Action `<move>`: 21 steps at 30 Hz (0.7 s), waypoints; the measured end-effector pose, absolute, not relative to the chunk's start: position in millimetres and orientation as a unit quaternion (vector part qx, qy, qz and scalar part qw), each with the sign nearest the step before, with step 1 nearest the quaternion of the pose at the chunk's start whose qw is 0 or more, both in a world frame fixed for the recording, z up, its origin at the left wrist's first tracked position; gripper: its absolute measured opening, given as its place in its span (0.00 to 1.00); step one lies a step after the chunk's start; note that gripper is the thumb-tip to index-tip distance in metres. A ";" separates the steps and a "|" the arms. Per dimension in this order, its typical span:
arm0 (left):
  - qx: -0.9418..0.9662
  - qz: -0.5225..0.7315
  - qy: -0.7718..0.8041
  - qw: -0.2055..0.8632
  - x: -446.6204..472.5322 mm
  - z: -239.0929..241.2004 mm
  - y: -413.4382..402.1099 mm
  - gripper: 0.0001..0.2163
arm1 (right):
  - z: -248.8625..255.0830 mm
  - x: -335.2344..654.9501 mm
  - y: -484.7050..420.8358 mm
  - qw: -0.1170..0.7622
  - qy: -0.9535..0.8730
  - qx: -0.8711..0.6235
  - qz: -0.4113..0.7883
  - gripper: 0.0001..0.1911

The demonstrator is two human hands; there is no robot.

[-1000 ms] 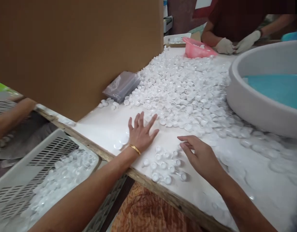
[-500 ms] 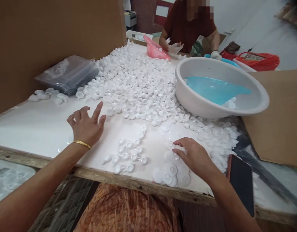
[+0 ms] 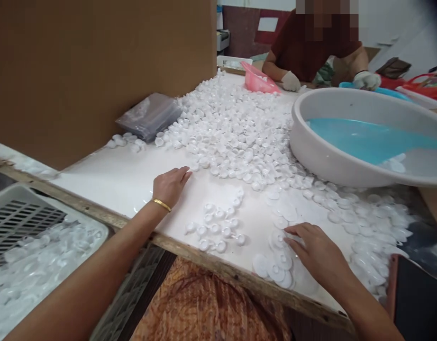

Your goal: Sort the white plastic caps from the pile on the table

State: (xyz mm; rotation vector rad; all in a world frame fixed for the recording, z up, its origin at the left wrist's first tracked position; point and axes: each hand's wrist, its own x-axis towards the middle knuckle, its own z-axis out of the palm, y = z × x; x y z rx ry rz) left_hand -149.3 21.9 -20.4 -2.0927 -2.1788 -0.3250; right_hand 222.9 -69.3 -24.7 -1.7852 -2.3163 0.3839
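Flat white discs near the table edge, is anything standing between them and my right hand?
Nothing visible: your right hand is right at the flat white discs, though contact is hard to tell. The phone lies off to the right, and the grey basin stands farther back.

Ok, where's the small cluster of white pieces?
Head view, lower centre: the cluster sits on the table between left hand and right hand, left of the flat discs.

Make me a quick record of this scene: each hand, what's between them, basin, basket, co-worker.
Left hand: fingertips at near edge of white pile; grip unclear
Right hand: fingertips by flat white discs; grip unclear
Between hands: small white pieces
Basin: grey, beyond right hand, blue inside
Basket: lower left, holding white heap
Co-worker: across table, gloved hands
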 end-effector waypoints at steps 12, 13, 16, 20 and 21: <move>-0.748 -0.097 -0.617 -0.225 -104.2 -2.4 -25.7 0.13 | -22.5 219.2 -65.1 0.076 -0.763 -0.609 0.203 0.07; -0.744 -0.100 -0.624 -0.217 -101.1 -5.5 -23.8 0.13 | -20.8 217.0 -64.8 0.078 -0.759 -0.612 0.208 0.09; -0.730 -0.120 -0.647 -0.186 -94.8 -12.7 -13.9 0.13 | -15.2 205.9 -64.7 0.077 -0.754 -0.621 0.200 0.15; -0.720 -0.151 -0.645 -0.207 -89.3 -19.9 -6.3 0.14 | -12.3 193.2 -62.1 0.059 -0.760 -0.619 0.190 0.08; -0.718 -0.164 -0.643 -0.212 -88.7 -21.7 -6.5 0.14 | -12.0 192.5 -61.3 0.057 -0.762 -0.615 0.194 0.06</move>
